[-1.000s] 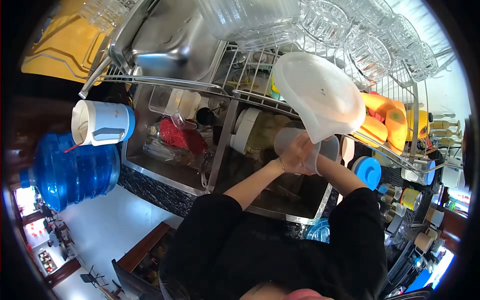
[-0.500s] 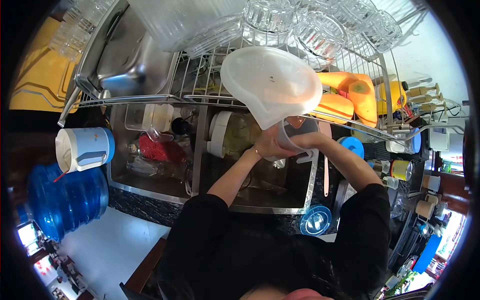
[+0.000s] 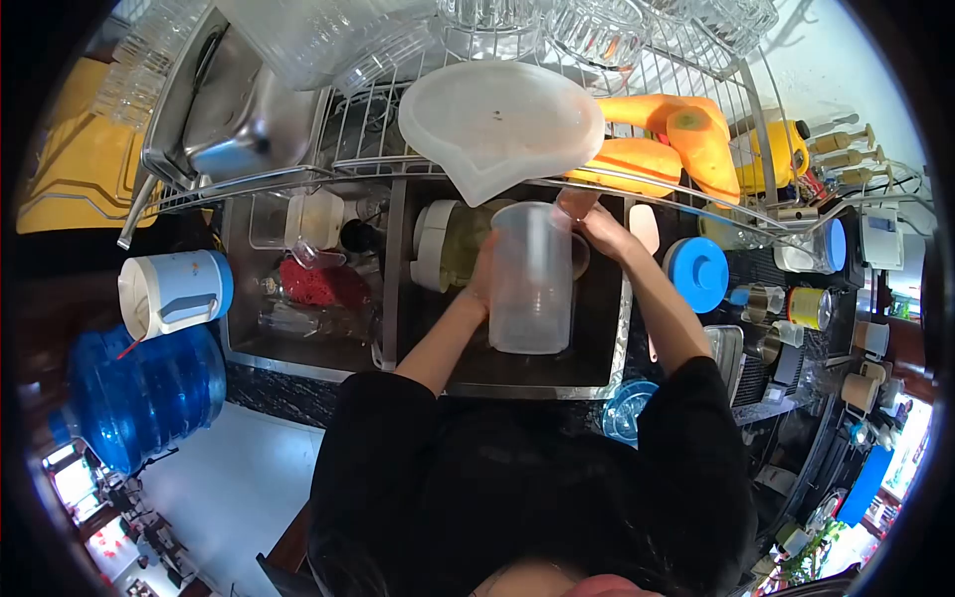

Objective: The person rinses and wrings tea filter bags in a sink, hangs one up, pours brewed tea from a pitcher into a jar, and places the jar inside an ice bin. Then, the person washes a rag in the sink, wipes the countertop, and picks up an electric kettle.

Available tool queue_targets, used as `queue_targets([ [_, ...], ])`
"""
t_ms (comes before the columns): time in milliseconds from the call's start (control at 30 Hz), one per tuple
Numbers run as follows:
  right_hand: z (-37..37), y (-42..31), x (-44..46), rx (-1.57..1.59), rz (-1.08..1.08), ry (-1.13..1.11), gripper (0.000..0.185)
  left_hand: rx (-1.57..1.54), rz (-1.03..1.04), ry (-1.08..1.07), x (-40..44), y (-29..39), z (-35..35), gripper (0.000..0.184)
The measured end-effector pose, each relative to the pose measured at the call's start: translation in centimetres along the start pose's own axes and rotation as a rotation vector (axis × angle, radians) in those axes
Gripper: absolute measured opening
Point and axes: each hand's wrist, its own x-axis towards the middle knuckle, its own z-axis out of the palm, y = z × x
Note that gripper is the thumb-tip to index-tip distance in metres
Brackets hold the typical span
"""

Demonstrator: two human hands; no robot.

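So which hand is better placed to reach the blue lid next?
The right hand, probably: it sits nearer the blue lid, while the left hand holds the clear container from the other side.

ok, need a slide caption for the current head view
Hands at a tall translucent container over a sink basin, beneath a loaded wire rack.

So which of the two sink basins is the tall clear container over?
The right-hand basin: the tall clear container and the left hand are above it. The left-hand basin has the red mesh in it.
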Motion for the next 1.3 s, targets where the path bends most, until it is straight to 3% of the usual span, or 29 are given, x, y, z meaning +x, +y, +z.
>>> queue_targets([
  [200, 3.0, 0.0, 1.7, -0.128, 0.116, -0.025, 0.024, -0.227, 0.182, -0.003, -0.1, -4.6, -5.7, 0.054],
  [333, 2.1, 1.4, 0.7, 0.368, 0.265, -0.274, 0.025, -0.401, 0.074, -0.285, -1.0, -4.4, -2.8, 0.056],
  [367, 1.8, 1.5, 0.7, 0.367, 0.268, -0.278, 0.025, -0.426, 0.059, -0.324, -1.2, -4.3, -2.8, 0.057],
  [500, 0.3, 2.0, -0.1, 0.276, -0.026, 0.281, 0.016, -0.165, 0.166, -0.009, -1.4, -1.3, -6.6, 0.062],
  [533, -0.1, 1.7, -0.4, 0.28, -0.033, 0.288, 0.016, -0.091, 0.186, 0.067, -1.2, -0.1, -7.3, 0.063],
  [600, -0.4, 0.8, -2.1, -0.175, -0.085, 0.196, 0.018, -0.019, 0.196, 0.148, -1.2, 1.8, -6.4, 0.064],
  [667, -0.3, -0.7, -3.8, -0.636, -0.131, 0.086, 0.021, 0.52, 0.025, 0.407, -0.8, 4.0, -2.9, 0.067],
  [700, 0.3, -1.4, -4.5, -0.636, -0.132, 0.088, 0.021, 0.655, -0.079, 0.39, 0.3, 4.9, -3.0, 0.067],
  [733, 1.3, -2.4, -5.2, -0.787, -0.263, 0.085, 0.021, 0.791, -0.185, 0.367, 1.7, 5.7, -3.0, 0.066],
  [833, 3.5, -4.7, -7.1, -1.242, -0.651, 0.078, 0.021, 0.995, -0.204, 0.484, 5.0, 6.1, 1.5, 0.055],
  [867, 3.1, -5.0, -7.4, -1.249, -0.648, 0.085, 0.021, 0.997, -0.207, 0.475, 5.6, 6.3, 2.9, 0.055],
  [1000, 1.4, -5.4, -8.9, -1.228, -0.714, 0.022, 0.018, 1.726, 0.011, 0.177, 6.4, 6.7, 6.6, 0.04],
  [1033, 1.4, -5.6, -9.0, -1.229, -0.714, 0.024, 0.018, 1.727, 0.011, 0.175, 6.5, 6.7, 6.4, 0.04],
  [1167, 2.8, -7.1, -8.9, -0.809, -0.788, 0.4, 0.022, 1.713, -0.239, 0.309, 5.5, 7.0, 6.3, 0.032],
  [1233, 3.3, -9.1, -8.0, -0.88, -0.984, 0.732, 0.029, 2.031, -0.252, 0.521, 2.7, 6.2, 7.8, 0.03],
  [1267, 3.0, -9.2, -7.1, -0.875, -0.979, 0.736, 0.029, 2.034, -0.26, 0.521, 1.2, 5.7, 7.3, 0.03],
  [1300, 2.6, -9.3, -6.0, -1.076, -0.968, 0.718, 0.029, 2.042, -0.102, 0.504, -0.3, 5.2, 6.6, 0.03],
])
